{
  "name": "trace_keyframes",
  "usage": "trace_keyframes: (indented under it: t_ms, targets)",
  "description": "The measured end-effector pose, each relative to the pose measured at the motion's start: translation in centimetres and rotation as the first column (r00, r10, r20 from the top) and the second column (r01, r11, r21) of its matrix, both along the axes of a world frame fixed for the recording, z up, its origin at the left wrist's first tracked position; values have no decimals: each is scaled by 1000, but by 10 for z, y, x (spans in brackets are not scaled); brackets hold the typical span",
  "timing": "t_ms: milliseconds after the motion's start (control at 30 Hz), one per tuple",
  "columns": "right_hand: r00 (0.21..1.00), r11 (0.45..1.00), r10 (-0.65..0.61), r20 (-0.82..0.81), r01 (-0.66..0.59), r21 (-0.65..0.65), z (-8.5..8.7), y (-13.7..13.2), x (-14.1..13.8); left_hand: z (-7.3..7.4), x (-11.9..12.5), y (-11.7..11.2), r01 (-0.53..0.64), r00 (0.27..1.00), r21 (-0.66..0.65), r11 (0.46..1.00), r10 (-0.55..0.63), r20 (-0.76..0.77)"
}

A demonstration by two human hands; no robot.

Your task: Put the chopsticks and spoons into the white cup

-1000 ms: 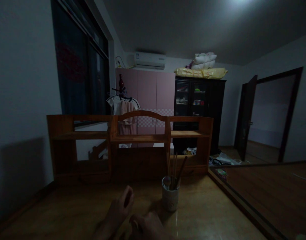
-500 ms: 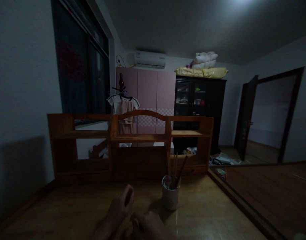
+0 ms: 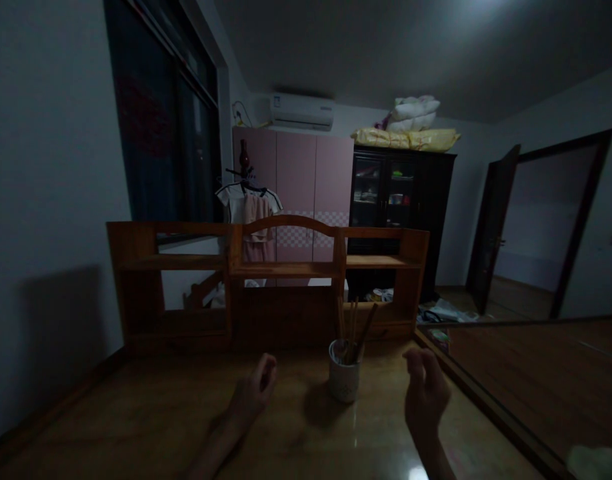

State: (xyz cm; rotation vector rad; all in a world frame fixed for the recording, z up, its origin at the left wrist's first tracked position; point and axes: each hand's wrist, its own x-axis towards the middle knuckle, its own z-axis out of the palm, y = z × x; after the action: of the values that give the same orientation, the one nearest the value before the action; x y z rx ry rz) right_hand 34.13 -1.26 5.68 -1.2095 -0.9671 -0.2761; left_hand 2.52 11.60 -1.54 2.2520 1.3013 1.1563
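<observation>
A light-coloured cup (image 3: 344,385) with a perforated pattern stands upright on the wooden desktop. Chopsticks and other thin sticks (image 3: 356,330) lean out of its top. To the left of the cup is my left hand (image 3: 255,392), its fingers curled round toward the thumb with a dark hollow between them. My right hand (image 3: 427,393) is raised on the other side, apart from the cup, with its fingers bent inward. What either hand holds, if anything, is too dark and small to make out.
A wooden shelf unit (image 3: 286,269) with several compartments stands along the desk's back edge. The wooden desktop (image 3: 151,413) has a raised rim (image 3: 479,393) on its right. Farther back are pink wardrobe doors (image 3: 295,173), a dark cabinet (image 3: 436,200) and an open door (image 3: 493,227).
My right hand has moved from beside my left hand, past the cup, to the right. My left hand has shifted slightly right. The whole view has shifted a little.
</observation>
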Motion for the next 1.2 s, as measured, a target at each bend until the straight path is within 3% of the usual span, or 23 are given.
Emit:
trace_keyframes:
  t_ms: [67,133,200,300,433,500,633,800,1067,1200]
  targets:
    - [983,969,185,-2,-182,-169,-4,5,27,0,1,0,-17,1000,-28,999,17,-2]
    - [910,851,415,16,-381,-362,-14,14,44,-1,1,2,-33,999,-57,998,32,-8]
    - [816,709,578,15,-493,-504,-30,25,49,-3,0,4,-30,999,-69,997,30,-12]
    - [693,548,720,-12,-580,-602,-55,40,38,-5,-2,6,-20,1000,-62,998,20,-3]
    - [557,397,816,-154,-734,-551,-75,58,11,-7,-4,8,-23,1000,-74,997,23,4]
    - [522,379,822,-228,-800,-465,-79,67,0,-8,-4,9,-24,1000,-83,996,24,-1]
    - [524,424,802,-288,-838,-343,-85,81,-12,-13,-4,14,-23,1000,-70,997,21,-21]
    - [510,419,805,-305,-851,-317,-85,91,-15,-15,-3,17,-20,1000,-65,998,20,-7]
    - [418,344,862,-286,-898,-275,-74,110,-62,3,-2,0,5,998,-75,997,0,60]
    - [398,345,871,-288,-913,-218,-79,104,-88,9,-2,-7,22,991,-89,996,-10,135]
